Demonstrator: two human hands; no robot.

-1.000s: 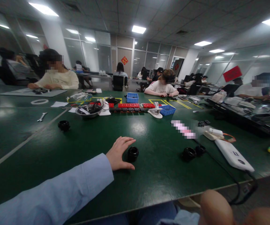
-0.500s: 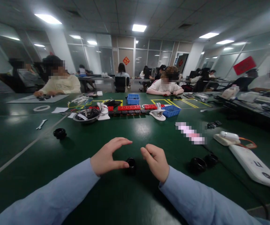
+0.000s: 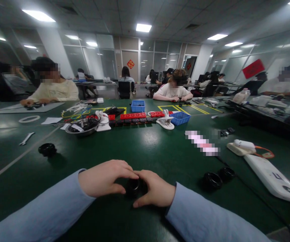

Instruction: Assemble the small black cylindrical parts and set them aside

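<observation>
A small black ring-shaped part (image 3: 133, 187) stands on the green table between my two hands, partly covered by them. My left hand (image 3: 107, 178) arches over from the left, its thumb tip close to the part's left side and its fingers curved along the far side. From the right, my right hand (image 3: 155, 189) cups round it, with the thumb in front and the fingers behind. The fingertips of both hands meet just beyond the part. Thumb and fingers are apart on each hand; whether they press on the part I cannot tell.
Two black ring-shaped parts (image 3: 212, 180) sit at right, near a white power strip (image 3: 273, 178). Another black part (image 3: 47, 150) and a wrench (image 3: 27, 138) lie left. Beyond are a metal bowl (image 3: 81, 131), red socket strips (image 3: 133, 115) and blue baskets (image 3: 138, 106). Co-workers sit behind.
My right hand has opened from a loose curl and moved left around the black part. My left hand has lowered towards it. The view has turned slightly right.
</observation>
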